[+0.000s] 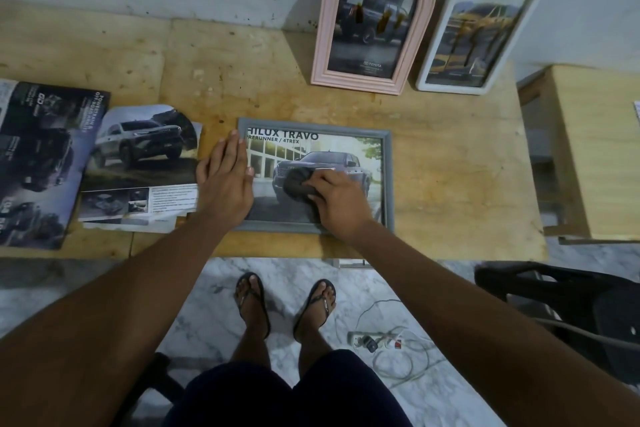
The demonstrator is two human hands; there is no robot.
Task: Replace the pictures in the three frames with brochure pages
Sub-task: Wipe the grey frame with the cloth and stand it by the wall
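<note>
A grey rectangular frame lies flat near the table's front edge, showing a truck page titled "Hilux Travo". My left hand lies flat with straight fingers on the frame's left edge. My right hand grips a dark cloth pressed on the frame's glass. A pink arched frame and a white rectangular frame lean against the wall at the back, each holding a vehicle picture. A loose cut brochure page and a dark brochure lie at the left.
The wooden table ends just in front of the grey frame. A wooden box stands to the right, a black chair below it. A power strip with cables lies on the marble floor near my feet.
</note>
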